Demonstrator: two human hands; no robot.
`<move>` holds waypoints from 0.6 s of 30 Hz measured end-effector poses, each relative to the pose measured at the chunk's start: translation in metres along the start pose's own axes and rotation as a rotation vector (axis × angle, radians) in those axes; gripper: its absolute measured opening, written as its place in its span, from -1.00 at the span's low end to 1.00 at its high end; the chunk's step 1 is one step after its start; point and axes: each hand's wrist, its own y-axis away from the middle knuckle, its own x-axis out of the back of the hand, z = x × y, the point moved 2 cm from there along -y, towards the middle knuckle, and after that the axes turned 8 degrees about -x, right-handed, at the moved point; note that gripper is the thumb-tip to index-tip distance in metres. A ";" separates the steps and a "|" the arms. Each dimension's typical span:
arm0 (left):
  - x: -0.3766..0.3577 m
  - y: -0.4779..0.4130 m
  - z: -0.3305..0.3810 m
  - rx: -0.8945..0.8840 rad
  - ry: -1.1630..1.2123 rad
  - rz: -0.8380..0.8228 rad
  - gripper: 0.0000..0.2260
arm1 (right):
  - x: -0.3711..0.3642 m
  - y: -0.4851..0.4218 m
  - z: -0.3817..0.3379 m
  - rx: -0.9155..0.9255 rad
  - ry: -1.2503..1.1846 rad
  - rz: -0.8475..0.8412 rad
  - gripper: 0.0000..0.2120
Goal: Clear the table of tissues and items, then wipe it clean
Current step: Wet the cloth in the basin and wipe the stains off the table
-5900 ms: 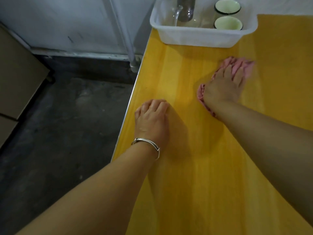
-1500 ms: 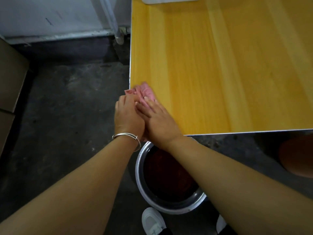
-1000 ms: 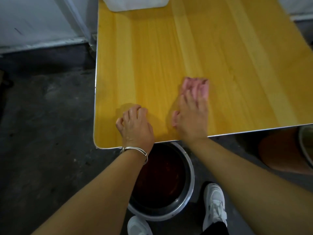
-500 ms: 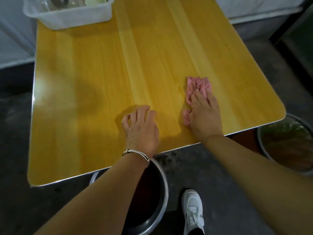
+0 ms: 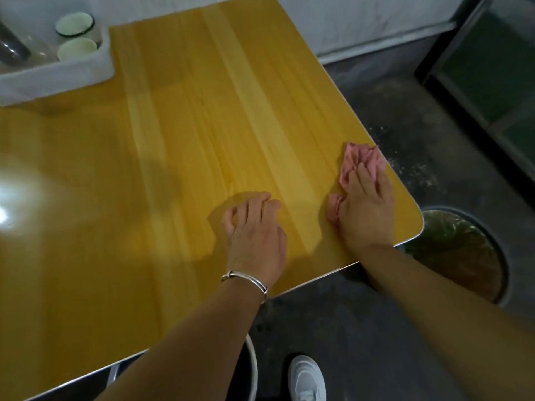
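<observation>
One pink cloth (image 5: 360,159) lies at the right edge of the counter (image 5: 202,111) under the flat-fingered right grip (image 5: 367,209), the empty left grip (image 5: 256,227) rests loosely curled nearby, and one cut-off tub (image 5: 60,75) holds two cups (image 5: 75,24).

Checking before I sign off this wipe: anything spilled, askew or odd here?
Nothing on the table looks spilled or damaged. The right hand presses the pink cloth at its right edge; the left hand rests on bare wood. Only oddity: pale specks scattered on the floor just beyond that edge.
</observation>
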 end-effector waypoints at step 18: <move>-0.026 -0.083 -0.001 0.031 -0.008 0.053 -0.68 | 0.003 -0.099 -0.066 0.035 -0.060 -0.083 -0.46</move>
